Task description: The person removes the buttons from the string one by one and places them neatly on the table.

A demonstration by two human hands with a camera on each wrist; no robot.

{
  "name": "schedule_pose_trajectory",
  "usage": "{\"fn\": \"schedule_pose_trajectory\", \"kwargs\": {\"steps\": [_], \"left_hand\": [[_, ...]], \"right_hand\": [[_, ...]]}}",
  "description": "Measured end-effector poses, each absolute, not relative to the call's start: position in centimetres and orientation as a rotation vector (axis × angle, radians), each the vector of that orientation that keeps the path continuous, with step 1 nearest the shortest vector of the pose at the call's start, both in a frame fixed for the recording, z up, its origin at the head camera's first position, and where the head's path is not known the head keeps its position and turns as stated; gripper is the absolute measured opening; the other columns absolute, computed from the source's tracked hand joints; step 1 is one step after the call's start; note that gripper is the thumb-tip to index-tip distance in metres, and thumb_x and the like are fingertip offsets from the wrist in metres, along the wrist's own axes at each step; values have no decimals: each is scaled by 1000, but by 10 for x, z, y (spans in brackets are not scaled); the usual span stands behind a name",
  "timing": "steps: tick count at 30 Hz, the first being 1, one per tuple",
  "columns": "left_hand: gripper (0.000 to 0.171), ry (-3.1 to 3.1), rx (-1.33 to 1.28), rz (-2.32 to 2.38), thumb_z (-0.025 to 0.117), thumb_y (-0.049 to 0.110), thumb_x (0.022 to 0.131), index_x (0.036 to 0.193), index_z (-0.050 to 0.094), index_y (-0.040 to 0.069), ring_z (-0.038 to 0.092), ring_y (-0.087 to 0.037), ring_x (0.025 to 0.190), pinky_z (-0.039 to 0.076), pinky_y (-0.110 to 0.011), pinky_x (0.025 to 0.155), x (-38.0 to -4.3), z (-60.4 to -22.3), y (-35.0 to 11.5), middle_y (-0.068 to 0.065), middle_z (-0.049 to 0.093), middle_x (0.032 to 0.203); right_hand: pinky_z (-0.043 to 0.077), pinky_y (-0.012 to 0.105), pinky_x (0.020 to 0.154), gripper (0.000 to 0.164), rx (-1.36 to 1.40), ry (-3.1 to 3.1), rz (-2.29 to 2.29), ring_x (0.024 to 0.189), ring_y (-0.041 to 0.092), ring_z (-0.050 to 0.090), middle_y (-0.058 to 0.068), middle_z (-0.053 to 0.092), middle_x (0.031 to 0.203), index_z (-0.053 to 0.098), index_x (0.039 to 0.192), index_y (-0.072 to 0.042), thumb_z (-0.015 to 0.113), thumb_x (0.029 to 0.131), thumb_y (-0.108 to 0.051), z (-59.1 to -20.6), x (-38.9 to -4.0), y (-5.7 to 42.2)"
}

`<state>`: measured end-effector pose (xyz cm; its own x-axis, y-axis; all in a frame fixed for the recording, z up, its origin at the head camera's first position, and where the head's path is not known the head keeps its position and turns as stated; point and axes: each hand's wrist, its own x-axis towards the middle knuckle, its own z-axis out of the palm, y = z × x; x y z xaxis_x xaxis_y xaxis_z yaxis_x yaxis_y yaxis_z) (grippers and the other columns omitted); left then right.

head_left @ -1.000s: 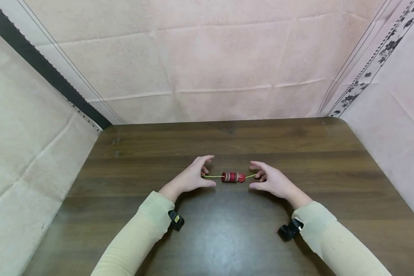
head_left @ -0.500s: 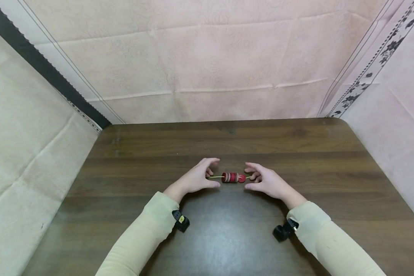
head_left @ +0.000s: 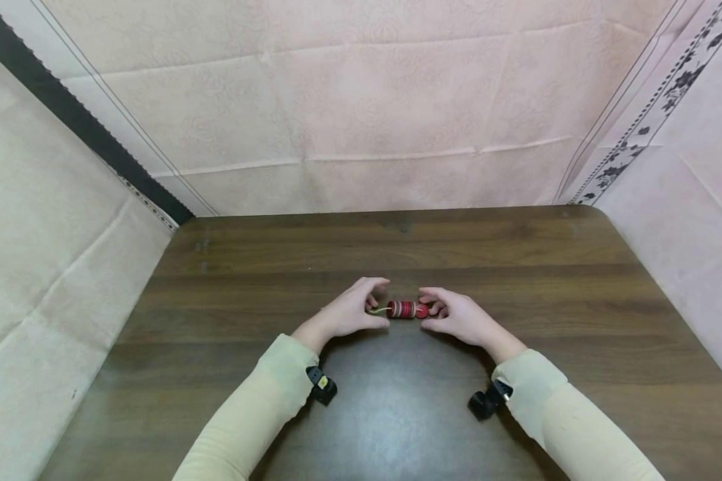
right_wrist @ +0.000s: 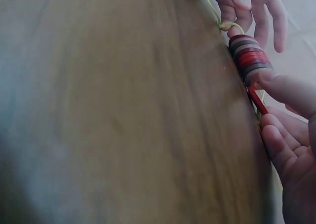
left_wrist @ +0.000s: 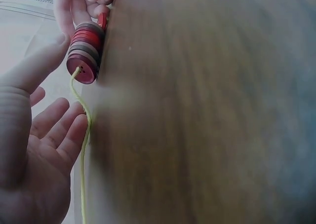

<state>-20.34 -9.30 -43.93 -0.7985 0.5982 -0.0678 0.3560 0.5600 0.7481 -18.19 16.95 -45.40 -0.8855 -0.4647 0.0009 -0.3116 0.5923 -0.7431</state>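
A row of red, grey and pinkish buttons [head_left: 402, 309], threaded face to face on a yellow-green cord [left_wrist: 83, 169], lies on the table between my hands. A separate red button [head_left: 422, 311] leans at the right end of the row. My left hand [head_left: 355, 310] rests around the cord on the left side, thumb and fingers apart; in the left wrist view the cord runs past the fingertips. My right hand [head_left: 460, 317] is spread around the right end. Its fingertips are right at the red button [right_wrist: 256, 100], and its thumb overlaps the row's end in the right wrist view.
The brown wood-grain table [head_left: 361, 254] has rounded back corners. Pale patterned cloth [head_left: 385, 100] hangs behind it and along both sides. A small black camera [head_left: 321, 386] is strapped to the left wrist, and another black camera [head_left: 487, 402] to the right.
Both hands have slid inward along the table toward the buttons, the left moving right and the right moving left. The cord at the left now sags instead of running straight. The buttons stay put.
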Motion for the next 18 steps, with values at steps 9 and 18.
{"fn": "schedule_pose_trajectory", "kwargs": {"steps": [9, 18], "left_hand": [[74, 2504, 799, 1050, 75, 27, 81, 142, 35, 15, 52, -13, 98, 45, -32, 83, -203, -441, -90, -4, 45, 128], [69, 2514, 840, 1034, 74, 26, 82, 139, 39, 13, 53, -13, 98, 45, -31, 84, -204, -445, -87, -4, 49, 126]], "right_hand": [[48, 33, 78, 61, -627, 2614, -1201, 90, 14, 58, 4, 61, 115, 48, 134, -5, 74, 81, -21, -453, -181, 166], [48, 33, 79, 59, -622, 2586, -1261, 90, 13, 59, 2, 62, 115, 48, 134, -7, 73, 82, -19, -455, -182, 160]]}}
